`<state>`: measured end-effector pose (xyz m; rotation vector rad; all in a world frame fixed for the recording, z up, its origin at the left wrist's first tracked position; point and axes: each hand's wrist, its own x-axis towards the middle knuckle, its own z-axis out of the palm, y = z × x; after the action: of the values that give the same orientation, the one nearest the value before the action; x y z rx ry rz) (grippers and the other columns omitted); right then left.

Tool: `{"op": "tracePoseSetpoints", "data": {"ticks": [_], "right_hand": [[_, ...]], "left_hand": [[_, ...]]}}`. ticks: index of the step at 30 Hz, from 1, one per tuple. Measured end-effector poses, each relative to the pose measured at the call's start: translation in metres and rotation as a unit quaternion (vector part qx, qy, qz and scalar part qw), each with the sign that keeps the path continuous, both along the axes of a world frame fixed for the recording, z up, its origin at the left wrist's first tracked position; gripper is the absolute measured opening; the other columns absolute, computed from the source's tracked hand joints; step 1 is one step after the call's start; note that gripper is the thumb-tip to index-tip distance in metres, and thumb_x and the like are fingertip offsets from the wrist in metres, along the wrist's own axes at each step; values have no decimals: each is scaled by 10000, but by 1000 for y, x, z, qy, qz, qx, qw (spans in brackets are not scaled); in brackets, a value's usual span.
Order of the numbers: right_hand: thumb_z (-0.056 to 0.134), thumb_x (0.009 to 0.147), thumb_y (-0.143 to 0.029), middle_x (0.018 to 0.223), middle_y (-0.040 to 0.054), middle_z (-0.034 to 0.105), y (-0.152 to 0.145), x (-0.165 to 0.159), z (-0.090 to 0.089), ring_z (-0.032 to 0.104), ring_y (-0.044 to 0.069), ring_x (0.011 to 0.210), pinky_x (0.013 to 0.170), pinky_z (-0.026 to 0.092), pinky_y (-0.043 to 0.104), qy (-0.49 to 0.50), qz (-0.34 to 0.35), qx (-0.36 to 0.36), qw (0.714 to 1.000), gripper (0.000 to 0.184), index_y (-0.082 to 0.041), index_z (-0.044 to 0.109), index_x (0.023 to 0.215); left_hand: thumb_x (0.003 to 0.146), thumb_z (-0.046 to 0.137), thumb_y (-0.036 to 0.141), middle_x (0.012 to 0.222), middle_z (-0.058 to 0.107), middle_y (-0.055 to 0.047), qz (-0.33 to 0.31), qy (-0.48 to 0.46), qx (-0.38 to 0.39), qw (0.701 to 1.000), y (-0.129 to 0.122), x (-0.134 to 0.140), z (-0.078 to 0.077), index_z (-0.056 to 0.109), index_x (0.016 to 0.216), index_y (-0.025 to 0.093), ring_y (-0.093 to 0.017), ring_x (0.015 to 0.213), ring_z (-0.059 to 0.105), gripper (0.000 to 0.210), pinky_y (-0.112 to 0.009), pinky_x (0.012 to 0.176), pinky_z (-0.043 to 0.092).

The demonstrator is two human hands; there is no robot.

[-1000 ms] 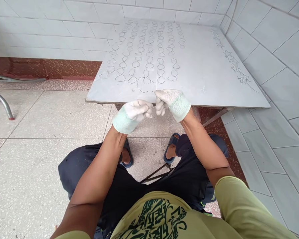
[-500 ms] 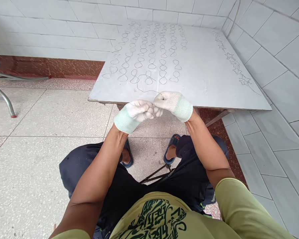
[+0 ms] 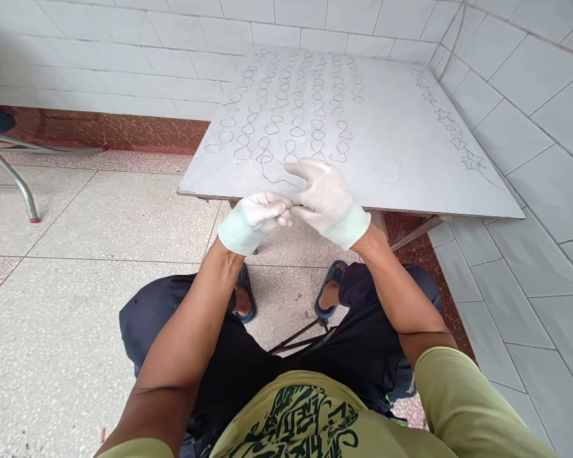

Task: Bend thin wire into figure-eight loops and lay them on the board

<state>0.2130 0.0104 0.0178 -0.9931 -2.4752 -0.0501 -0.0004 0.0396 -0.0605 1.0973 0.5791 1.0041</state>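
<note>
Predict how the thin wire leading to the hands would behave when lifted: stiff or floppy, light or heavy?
The wire is probably springy rather than limp, since it holds a wide bend. Being so thin, it likely feels light. It might snag the nearby loops.

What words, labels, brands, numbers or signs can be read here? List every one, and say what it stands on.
None can be read with certainty.
Shirt: a dark green print like stylised lettering, folded and not readable.
Trousers: a small pale mark, too small to read.
Board: bent wire shapes, no readable text.
</note>
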Motion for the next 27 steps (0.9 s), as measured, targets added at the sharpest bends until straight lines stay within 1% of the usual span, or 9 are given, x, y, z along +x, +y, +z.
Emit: {"op": "tracePoseSetpoints", "data": {"ticks": [4, 6, 8, 10, 15, 18, 20, 24, 27], "right_hand": [[751, 1034, -158, 1661, 69, 709, 3, -1, -5, 572, 396, 1618, 1372, 478, 605, -16, 17, -14, 1000, 254, -220, 833, 803], [739, 1062, -180, 1673, 72, 703, 4, 1, -9, 553, 393, 1635, 1384, 465, 608, -14, 31, -5, 999, 237, -223, 855, 860], [738, 1087, -217, 1680, 88, 701, 5, 2, -13, 549, 392, 1643, 1394, 456, 598, -16, 44, 12, 999, 231, -218, 873, 899], [740, 1099, -249, 1671, 101, 710, 6, 2, -15, 571, 392, 1630, 1390, 464, 591, -22, 56, 18, 998, 217, -213, 891, 947], [752, 1083, -253, 1585, 126, 766, 8, 0, -15, 694, 375, 1498, 1305, 559, 579, -33, 83, -3, 996, 163, -212, 907, 1107], [771, 1057, -228, 1574, 124, 776, 11, 2, -18, 687, 366, 1516, 1313, 551, 595, -38, 91, -1, 995, 157, -219, 891, 1157], [768, 1043, -202, 1579, 120, 774, 14, 6, -21, 674, 366, 1534, 1333, 528, 603, -25, 93, -8, 995, 153, -219, 887, 1138], [761, 1036, -186, 1521, 118, 801, 18, 10, -19, 701, 364, 1492, 1328, 526, 598, 8, 78, -51, 996, 125, -217, 881, 1019], [730, 1042, -167, 1459, 120, 827, 17, 10, -14, 720, 354, 1455, 1313, 539, 576, 12, 69, -78, 994, 180, -226, 878, 957]], "left_hand": [[606, 1150, 550, 576, 692, -36, -25, 1, -13, 1000, -1, 1, 1, 803, 652, 158, -123, 518, 624, 525, -270, 605, 577], [581, 1157, 597, 553, 657, -14, -46, 4, -27, 999, -1, 1, 2, 780, 620, 168, -112, 506, 601, 572, -271, 614, 589], [593, 1140, 646, 545, 635, -5, -67, 13, -28, 997, 0, 1, 1, 755, 596, 183, -124, 513, 610, 602, -294, 636, 607], [630, 1115, 674, 554, 633, -11, -83, 20, -21, 996, 2, -1, -1, 746, 601, 189, -147, 534, 639, 610, -317, 655, 611], [669, 1073, 704, 560, 628, -38, -101, 29, -10, 994, 2, -1, -7, 725, 585, 192, -215, 622, 723, 624, -366, 725, 617], [690, 1072, 675, 591, 656, -45, -87, -2, -1, 996, -5, 8, -7, 749, 603, 213, -258, 724, 767, 570, -429, 848, 644], [687, 1095, 625, 597, 660, -28, -60, -36, -8, 998, -10, 15, -7, 768, 627, 218, -237, 710, 754, 525, -437, 889, 650], [651, 1115, 615, 575, 640, -11, -6, -48, -21, 999, -12, 22, -11, 741, 610, 201, -194, 640, 714, 560, -394, 821, 659], [618, 1118, 642, 563, 613, -12, 15, -26, -8, 1000, -9, 22, -13, 719, 594, 184, -173, 608, 670, 607, -354, 717, 623]]}}
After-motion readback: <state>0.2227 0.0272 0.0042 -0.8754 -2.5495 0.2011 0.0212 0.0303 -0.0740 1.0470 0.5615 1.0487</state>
